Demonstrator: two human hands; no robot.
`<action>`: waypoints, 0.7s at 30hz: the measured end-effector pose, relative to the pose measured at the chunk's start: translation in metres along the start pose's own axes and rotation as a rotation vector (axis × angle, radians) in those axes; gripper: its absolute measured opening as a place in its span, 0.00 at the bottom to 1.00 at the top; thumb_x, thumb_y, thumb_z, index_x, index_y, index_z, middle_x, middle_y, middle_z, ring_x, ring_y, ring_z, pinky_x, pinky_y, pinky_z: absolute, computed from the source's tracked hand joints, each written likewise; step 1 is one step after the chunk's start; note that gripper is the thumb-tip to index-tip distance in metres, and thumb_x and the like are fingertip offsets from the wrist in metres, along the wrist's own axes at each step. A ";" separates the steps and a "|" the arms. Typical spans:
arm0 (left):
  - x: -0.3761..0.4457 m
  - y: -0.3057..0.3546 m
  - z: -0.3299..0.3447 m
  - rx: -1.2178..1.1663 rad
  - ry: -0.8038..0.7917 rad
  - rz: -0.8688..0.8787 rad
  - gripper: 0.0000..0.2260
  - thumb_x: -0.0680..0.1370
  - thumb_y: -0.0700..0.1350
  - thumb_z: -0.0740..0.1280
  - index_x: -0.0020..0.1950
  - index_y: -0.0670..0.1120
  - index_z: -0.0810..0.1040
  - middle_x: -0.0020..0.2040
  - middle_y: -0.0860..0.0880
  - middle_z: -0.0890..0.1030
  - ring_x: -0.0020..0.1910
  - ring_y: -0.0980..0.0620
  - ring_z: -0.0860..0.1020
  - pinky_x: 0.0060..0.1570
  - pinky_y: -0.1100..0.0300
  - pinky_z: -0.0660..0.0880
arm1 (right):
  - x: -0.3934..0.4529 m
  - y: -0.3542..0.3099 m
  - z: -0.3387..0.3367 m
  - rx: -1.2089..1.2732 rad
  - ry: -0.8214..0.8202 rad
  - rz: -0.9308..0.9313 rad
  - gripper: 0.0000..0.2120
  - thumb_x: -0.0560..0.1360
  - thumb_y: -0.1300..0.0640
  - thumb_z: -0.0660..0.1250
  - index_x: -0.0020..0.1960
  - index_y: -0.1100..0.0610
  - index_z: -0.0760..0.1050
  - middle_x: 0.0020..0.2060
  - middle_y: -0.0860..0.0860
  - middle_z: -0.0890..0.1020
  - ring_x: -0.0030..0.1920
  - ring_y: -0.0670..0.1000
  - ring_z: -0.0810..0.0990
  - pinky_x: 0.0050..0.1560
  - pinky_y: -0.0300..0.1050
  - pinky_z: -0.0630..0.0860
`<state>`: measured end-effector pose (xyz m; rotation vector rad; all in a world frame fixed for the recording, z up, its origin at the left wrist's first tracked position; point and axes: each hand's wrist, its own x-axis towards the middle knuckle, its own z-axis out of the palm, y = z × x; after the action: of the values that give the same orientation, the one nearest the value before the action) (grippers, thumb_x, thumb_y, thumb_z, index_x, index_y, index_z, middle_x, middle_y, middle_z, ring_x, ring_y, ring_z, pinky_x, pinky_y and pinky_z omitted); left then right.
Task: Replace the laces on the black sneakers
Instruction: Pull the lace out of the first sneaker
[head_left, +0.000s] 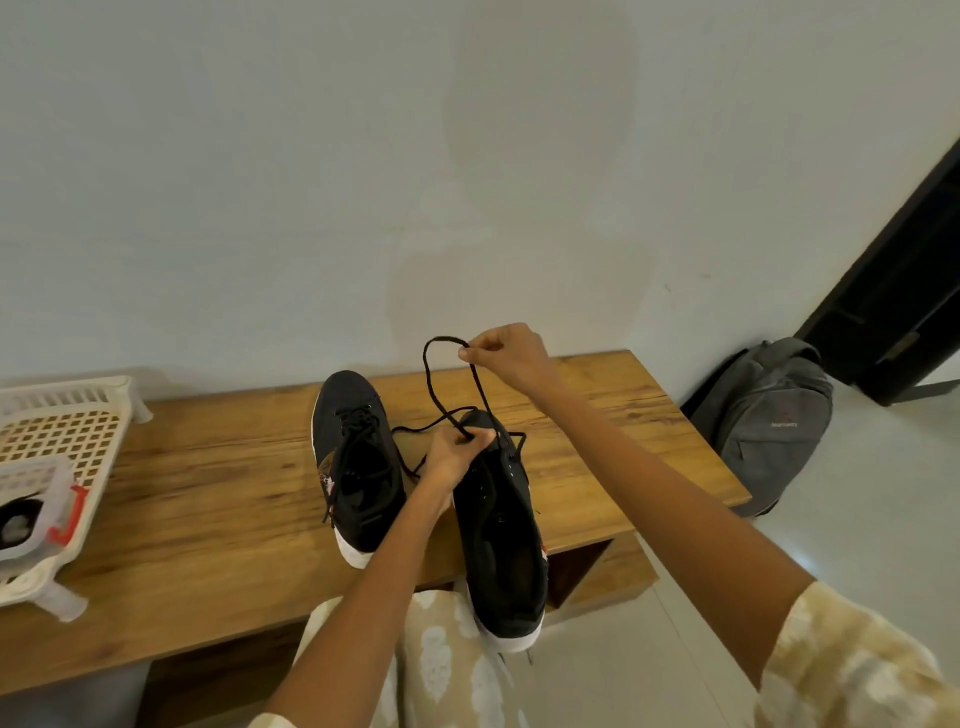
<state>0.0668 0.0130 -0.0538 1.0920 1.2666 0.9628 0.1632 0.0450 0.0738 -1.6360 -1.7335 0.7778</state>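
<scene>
Left arm: bare forearm enters from 6 o'clock, angles up toward 1 o'clock, wrist near frame centre.
Left hand (457, 451): fingers curled, pinching a thin black strand at the knuckles; back of hand toward camera.
Right arm: enters from 4 o'clock, patterned short sleeve at the shoulder, forearm stretched long toward 11 o'clock.
Right hand (506, 352): raised above the left, at its 1 o'clock; thumb and fingers pinched together, holding the strand's loop taut.

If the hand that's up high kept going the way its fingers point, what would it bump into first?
The right hand points leftward, pinching the black lace. Past the lace loop the way looks free; probably only the wall behind, though depth is unclear.
</scene>
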 end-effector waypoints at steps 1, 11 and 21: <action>0.000 0.000 0.000 0.004 -0.013 0.008 0.06 0.76 0.45 0.69 0.39 0.49 0.81 0.41 0.52 0.82 0.46 0.52 0.79 0.43 0.61 0.73 | -0.004 0.007 0.002 -0.011 -0.009 0.014 0.12 0.73 0.52 0.71 0.52 0.58 0.83 0.49 0.52 0.84 0.49 0.46 0.79 0.51 0.39 0.73; -0.004 -0.008 0.001 0.197 -0.105 0.056 0.07 0.78 0.42 0.66 0.53 0.49 0.82 0.51 0.54 0.81 0.52 0.56 0.77 0.50 0.63 0.73 | -0.008 0.039 0.007 0.454 0.285 0.227 0.08 0.75 0.54 0.69 0.49 0.59 0.81 0.35 0.48 0.82 0.36 0.42 0.78 0.41 0.34 0.75; 0.000 -0.002 0.005 -0.140 0.104 -0.096 0.06 0.77 0.47 0.68 0.45 0.46 0.81 0.46 0.45 0.83 0.49 0.46 0.80 0.54 0.48 0.76 | -0.034 0.088 0.020 -0.357 -0.316 0.076 0.12 0.77 0.50 0.66 0.54 0.54 0.82 0.35 0.49 0.81 0.31 0.40 0.72 0.33 0.36 0.65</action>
<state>0.0720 0.0124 -0.0559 0.8746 1.3033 1.0294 0.2047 0.0161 -0.0082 -1.9018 -2.1413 0.8337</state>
